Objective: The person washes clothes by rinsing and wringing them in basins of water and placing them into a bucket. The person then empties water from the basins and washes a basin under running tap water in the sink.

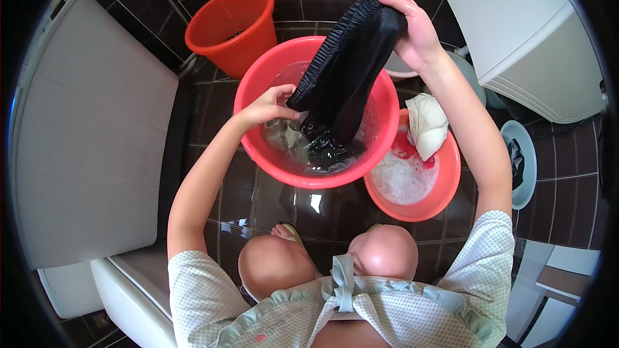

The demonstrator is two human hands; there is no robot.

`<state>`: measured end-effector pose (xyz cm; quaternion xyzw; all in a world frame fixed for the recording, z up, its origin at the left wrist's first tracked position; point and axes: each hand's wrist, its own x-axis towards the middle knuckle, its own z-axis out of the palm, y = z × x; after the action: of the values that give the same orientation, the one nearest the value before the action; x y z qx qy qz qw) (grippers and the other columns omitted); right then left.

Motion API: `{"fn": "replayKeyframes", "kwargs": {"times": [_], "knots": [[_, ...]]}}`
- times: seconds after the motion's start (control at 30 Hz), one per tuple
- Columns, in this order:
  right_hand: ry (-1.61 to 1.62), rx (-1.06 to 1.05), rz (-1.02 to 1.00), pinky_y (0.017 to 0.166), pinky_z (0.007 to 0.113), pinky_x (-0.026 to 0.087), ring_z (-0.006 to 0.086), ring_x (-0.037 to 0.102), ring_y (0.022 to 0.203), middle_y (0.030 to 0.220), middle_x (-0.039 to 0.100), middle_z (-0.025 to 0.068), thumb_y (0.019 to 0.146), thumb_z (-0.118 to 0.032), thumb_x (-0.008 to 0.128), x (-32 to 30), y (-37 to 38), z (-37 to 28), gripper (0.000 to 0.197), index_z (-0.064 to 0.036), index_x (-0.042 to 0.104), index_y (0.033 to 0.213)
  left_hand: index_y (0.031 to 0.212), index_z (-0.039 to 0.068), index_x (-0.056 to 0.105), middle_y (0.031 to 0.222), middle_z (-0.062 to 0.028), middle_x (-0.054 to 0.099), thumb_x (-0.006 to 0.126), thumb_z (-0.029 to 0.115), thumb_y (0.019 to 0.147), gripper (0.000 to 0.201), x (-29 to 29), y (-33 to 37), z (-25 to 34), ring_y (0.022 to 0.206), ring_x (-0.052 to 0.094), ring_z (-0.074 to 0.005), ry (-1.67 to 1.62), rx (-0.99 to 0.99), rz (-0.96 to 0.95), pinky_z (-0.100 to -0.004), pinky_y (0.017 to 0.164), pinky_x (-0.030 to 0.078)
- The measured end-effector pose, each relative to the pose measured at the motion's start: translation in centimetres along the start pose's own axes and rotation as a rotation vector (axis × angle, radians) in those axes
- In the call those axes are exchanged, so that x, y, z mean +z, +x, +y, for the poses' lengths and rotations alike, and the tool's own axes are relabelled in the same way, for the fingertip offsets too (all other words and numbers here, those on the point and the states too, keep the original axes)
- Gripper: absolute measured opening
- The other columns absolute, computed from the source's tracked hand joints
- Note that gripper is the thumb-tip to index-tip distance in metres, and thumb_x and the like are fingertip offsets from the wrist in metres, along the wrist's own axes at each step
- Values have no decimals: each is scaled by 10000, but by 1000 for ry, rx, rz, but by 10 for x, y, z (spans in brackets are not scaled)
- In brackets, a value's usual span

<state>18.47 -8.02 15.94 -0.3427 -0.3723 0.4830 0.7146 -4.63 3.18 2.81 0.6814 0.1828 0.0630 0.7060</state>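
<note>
A wet black garment with a gathered elastic waistband [351, 58] is stretched between my two hands above a large pink-red basin [258, 148]. Its lower end hangs into the water. At the waistband's lower left end, inside the basin's rim, my left hand [271, 104] pinches the edge. Higher up and farther right, my right hand [418, 32] grips the other end, thumb and fingers closed over the cloth. Pale, greyish fabric [285, 136] lies in the water below my left hand. Whether the garment is shorts or trousers is hidden.
Right of the large basin stands a smaller orange-red basin [445, 196] with suds, red cloth and a white cloth [427, 125] over its rim. An orange bucket [225, 19] is at the back left. A light-blue basin [529, 174] holds dark cloth. White appliances or cabinets [535, 32] flank me.
</note>
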Motion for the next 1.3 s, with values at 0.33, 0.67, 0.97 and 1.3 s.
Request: {"fn": "replayKeyframes", "kwargs": {"times": [0.33, 0.67, 0.97, 1.3], "knots": [[-204, -153, 65, 705, 212, 445, 98, 571, 790, 848, 588, 21, 763, -77, 567, -26, -3, -34, 194, -73, 500, 945, 771, 32, 500, 699, 29, 441, 582, -93, 646, 195, -69, -15, 76, 648, 430, -49, 542, 339, 554, -187, 587, 361], [-1094, -123, -387, 873, 279, 369, 172, 444, 1084, 1169, 492, 66, 742, -240, 535, -60, -10, -35, 471, -38, 464, 1162, 990, 73, 543, 905, 9, 527, 764, 179, 541, 511, -42, -36, 140, 718, 436, -59, 746, 155, 63, -191, 641, 372], [-1848, 197, -1033, 696, 399, 458, 296, 548, 836, 874, 560, 98, 563, -180, 615, -73, -38, 158, 279, -137, 608, 838, 1040, 57, 489, 903, -109, 587, 609, 157, 659, 411, 18, 18, -67, 798, 602, -220, 1755, -140, -283, -330, 657, 476], [-2074, 1070, -1423, 766, 369, 453, 212, 539, 984, 1053, 578, 52, 630, -365, 634, -106, -50, 288, 480, -101, 598, 1029, 1091, 110, 543, 1073, -114, 553, 599, 254, 684, 436, 51, 72, -187, 1008, 525, -214, 1774, -470, -596, -457, 814, 381]]}}
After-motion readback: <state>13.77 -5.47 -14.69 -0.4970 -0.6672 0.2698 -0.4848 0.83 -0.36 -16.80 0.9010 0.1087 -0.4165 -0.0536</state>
